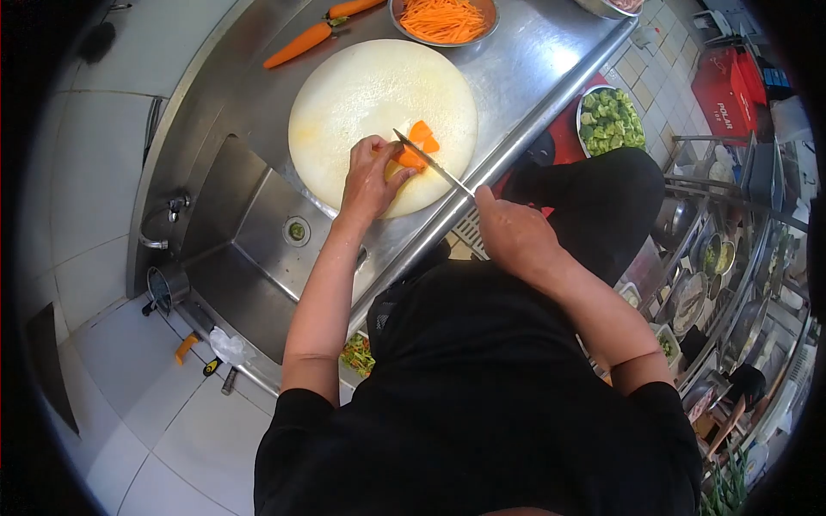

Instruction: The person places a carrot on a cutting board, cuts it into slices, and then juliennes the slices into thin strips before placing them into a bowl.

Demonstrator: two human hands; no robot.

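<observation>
A round white cutting board (361,95) lies on the steel counter. On it my left hand (372,179) pinches a piece of carrot (409,158) with curled fingers, near the board's right side. My right hand (516,232) is wrapped round the handle of a knife (443,172), its blade reaching across to the held carrot. Cut carrot slices (422,136) lie just beyond the blade. The knife's handle is mostly hidden in my fist.
Whole carrots (299,45) and a bowl of shredded carrot (443,19) sit beyond the board. A steel sink (249,258) with a tap (159,225) is to the left. At the right stand a bowl of chopped green vegetables (609,120), a red Polar box (724,93) and loaded wire shelves (723,185).
</observation>
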